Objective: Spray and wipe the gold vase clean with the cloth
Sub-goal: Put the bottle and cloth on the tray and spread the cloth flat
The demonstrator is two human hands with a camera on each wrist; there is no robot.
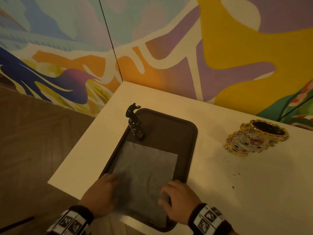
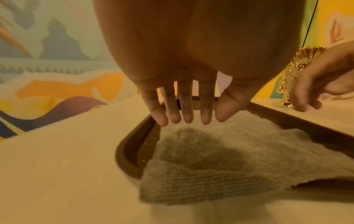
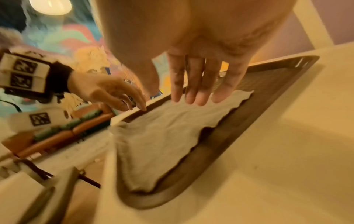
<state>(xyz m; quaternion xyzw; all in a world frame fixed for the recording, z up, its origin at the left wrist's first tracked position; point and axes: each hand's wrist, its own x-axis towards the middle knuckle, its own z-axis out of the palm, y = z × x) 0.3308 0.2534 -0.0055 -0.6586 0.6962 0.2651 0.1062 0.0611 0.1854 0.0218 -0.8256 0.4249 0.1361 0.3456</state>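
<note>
My left hand [image 1: 103, 192] and right hand [image 1: 176, 199] hover flat-fingered, gripping nothing, over the near end of the grey woven cloth [image 1: 145, 173] spread in the dark brown plastic tray [image 1: 189, 133], seemingly to gather it, while the ornate gold ceramic vase [image 1: 255, 138] stands right of that tray and the black spray bottle [image 1: 135, 122] at its far left corner.

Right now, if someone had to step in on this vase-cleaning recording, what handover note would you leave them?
Left hand: open, fingers straight over the near left part of the cloth.
Right hand: open over the cloth's near right corner, holding nothing.
Cloth lies flat in the brown tray; the dark spray bottle stands upright at the tray's far left.
Gold vase sits on the white table, right of the tray, untouched.
Done: nothing shows as sprayed or wiped.
Left: pick up bottle and cloth, spray, wipe.
</note>
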